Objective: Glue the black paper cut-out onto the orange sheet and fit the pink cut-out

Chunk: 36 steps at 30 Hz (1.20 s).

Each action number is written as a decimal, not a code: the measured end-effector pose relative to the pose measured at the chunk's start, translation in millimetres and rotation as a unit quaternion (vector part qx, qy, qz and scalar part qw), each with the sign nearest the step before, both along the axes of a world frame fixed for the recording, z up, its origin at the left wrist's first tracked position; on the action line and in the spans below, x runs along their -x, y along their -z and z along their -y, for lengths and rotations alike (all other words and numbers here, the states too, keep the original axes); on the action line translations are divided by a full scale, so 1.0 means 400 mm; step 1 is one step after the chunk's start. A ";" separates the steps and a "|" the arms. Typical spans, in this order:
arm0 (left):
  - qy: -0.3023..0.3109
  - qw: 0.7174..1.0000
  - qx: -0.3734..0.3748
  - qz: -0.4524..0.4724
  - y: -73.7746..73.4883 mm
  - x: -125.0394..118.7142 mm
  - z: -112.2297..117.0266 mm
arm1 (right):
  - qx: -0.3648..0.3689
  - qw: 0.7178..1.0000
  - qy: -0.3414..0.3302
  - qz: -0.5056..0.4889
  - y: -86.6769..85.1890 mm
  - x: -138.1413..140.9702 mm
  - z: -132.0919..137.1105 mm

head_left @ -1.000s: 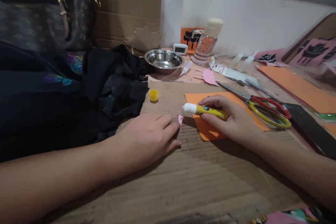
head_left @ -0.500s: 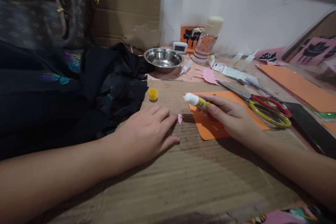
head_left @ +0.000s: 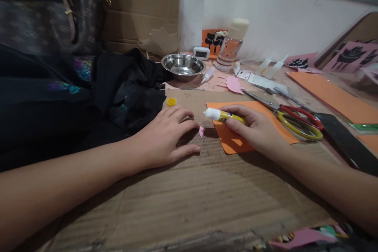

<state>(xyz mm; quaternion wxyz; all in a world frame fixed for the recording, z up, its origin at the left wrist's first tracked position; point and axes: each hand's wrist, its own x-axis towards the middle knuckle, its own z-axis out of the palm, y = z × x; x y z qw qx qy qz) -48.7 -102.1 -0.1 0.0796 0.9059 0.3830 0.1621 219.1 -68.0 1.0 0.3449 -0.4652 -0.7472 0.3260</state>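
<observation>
My right hand (head_left: 251, 126) is closed around a yellow-and-white glue stick (head_left: 220, 115), its white end uncapped and pointing left. Beneath that hand lies an orange paper sheet (head_left: 233, 143) on the cardboard (head_left: 189, 197). My left hand (head_left: 168, 136) rests on the cardboard with its fingers apart. A fingertip of it is at the edge of a tiny pink paper scrap (head_left: 202, 131). Just beyond the left knuckles stands a yellow cap (head_left: 171, 102), partly hidden by the hand.
Scissors (head_left: 298, 122) with red and yellow handles lie right of the orange sheet, beside a black flat object (head_left: 345, 138). Behind are a steel bowl (head_left: 183, 67), a pink paper cutout (head_left: 234, 84), a timer (head_left: 201, 53) and a bottle (head_left: 232, 45). Black cloth (head_left: 126, 90) covers the left.
My left hand has shifted slightly forward, its fingers more raised and spread, now partly covering the yellow cap. The glue stick is held a little flatter.
</observation>
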 end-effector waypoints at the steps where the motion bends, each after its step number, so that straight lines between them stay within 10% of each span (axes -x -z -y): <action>1: 0.003 1.000 -0.005 0.003 -0.001 0.000 0.001 | -0.007 1.000 0.001 0.010 0.001 -0.002 -0.002; 36: 0.060 0.994 0.056 0.079 0.002 0.003 -0.009 | -0.009 0.999 -0.011 0.038 -0.001 -0.008 -0.004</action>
